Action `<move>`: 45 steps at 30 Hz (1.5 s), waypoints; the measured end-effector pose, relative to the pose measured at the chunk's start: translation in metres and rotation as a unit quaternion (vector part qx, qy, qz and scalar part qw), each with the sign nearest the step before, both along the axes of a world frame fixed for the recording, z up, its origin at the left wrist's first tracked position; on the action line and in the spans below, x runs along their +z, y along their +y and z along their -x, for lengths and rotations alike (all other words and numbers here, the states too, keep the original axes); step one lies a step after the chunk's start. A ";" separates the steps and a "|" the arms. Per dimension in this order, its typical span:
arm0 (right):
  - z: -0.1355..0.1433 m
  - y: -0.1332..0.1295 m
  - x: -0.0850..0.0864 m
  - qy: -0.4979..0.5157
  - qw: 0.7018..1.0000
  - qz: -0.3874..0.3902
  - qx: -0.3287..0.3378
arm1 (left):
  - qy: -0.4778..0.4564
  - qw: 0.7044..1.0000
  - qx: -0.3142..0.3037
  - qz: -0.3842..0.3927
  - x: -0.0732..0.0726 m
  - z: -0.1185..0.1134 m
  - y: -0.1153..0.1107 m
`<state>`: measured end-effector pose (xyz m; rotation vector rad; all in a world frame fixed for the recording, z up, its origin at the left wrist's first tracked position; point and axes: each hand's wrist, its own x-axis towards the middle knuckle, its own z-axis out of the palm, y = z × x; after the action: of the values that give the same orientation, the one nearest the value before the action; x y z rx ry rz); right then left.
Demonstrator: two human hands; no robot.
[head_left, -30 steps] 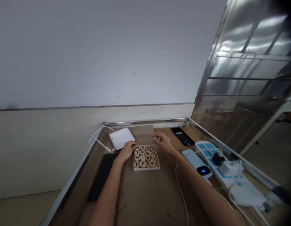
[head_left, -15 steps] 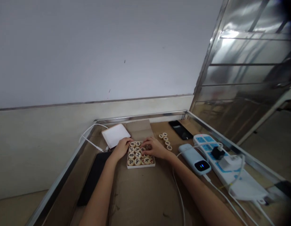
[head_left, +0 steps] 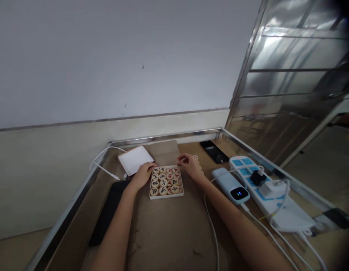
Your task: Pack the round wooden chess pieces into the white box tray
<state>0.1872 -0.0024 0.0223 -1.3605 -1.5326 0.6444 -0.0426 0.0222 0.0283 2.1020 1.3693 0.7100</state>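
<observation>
A white open box [head_left: 166,196] holds rows of round wooden pieces marked with black or red characters. My left hand [head_left: 144,174] rests at the box's upper left corner, its fingers stretched along the edge and nothing seen in them. Just beyond the upper right corner is my right hand [head_left: 190,165], raised a little, with thumb and fingertips brought together; whatever they hold, if anything, is too small to make out. A few loose pieces [head_left: 196,157] show behind my right hand, which hides most of them.
Behind my left hand lies a white box lid [head_left: 135,160], with a black tablet [head_left: 110,212] nearer me. A black phone [head_left: 214,151], a light blue power bank [head_left: 229,186] and a white power strip [head_left: 290,216] with cables lie on the right. A metal rail [head_left: 169,136] edges the table.
My right hand has moved from over the pieces to just beyond the box's upper right corner, uncovering red-marked pieces. My left hand stays by the box. The view has shifted slightly.
</observation>
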 end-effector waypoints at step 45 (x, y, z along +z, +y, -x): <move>-0.009 -0.011 0.011 -0.049 0.928 0.091 0.359 | -0.061 0.991 0.026 0.115 0.007 -0.002 -0.008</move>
<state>0.1959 -0.0138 0.0335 -0.9381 -2.1091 1.2036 -0.0409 0.0138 0.0348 1.8206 1.3729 0.6557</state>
